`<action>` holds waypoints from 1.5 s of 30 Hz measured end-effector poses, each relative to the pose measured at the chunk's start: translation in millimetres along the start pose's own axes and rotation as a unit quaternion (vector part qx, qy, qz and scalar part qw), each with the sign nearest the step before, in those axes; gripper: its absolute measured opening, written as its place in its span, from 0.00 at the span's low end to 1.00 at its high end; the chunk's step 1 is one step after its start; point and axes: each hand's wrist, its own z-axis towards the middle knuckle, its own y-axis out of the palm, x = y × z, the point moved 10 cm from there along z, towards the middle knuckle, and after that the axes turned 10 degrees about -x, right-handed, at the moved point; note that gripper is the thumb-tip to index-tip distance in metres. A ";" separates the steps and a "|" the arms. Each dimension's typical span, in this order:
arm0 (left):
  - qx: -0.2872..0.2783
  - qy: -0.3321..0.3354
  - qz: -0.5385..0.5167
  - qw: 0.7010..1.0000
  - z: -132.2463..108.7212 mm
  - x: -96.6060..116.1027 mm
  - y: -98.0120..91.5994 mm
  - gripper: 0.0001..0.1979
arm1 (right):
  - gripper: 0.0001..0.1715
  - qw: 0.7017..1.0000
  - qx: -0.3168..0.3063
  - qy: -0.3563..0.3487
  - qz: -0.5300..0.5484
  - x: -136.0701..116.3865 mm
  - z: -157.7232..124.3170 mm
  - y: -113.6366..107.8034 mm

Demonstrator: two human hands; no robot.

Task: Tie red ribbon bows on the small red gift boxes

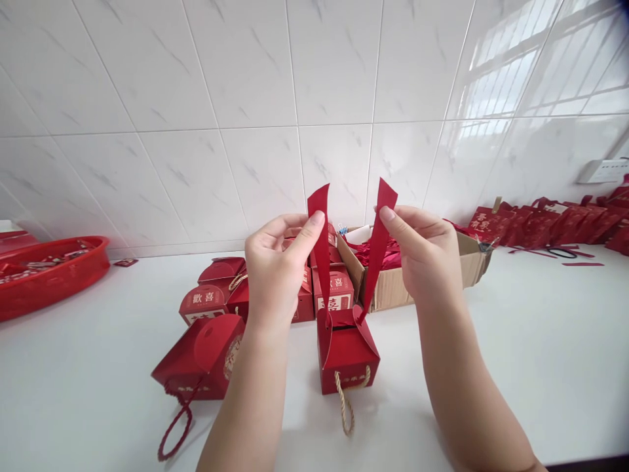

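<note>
A small red gift box (350, 354) with a beige rope handle (345, 406) stands on the white table in front of me. A red ribbon (374, 269) runs through its top, and both ends rise in a V. My left hand (287, 262) pinches the left end between thumb and fingers; my right hand (425, 246) pinches the right end the same way. The ribbon is drawn up straight above the box. Left of it, partly behind my left forearm, lies a larger red box (196, 354) with a dark red cord loop (175, 432).
Several red boxes (204, 298) are grouped behind my left hand. A cardboard carton (390, 298) of red ribbon stands behind the gift box. At far left is a red tray (54, 278) of small items; at right, red bags (555, 223) and black-handled scissors (561, 252) lie by the tiled wall.
</note>
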 end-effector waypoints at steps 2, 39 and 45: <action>-0.011 0.000 0.001 1.000 -0.5 -0.2 4.0 0.06 | 0.04 1.000 -0.005 0.003 0.001 -0.6 -1.1 2.8; -0.199 -0.032 0.042 0.979 -1.5 -5.7 37.9 0.11 | 0.19 0.924 -0.264 0.217 0.170 31.7 -17.7 59.3; -0.153 -0.011 0.012 0.988 1.3 -4.7 28.8 0.08 | 0.19 0.934 -0.249 0.212 0.141 32.9 -16.1 54.8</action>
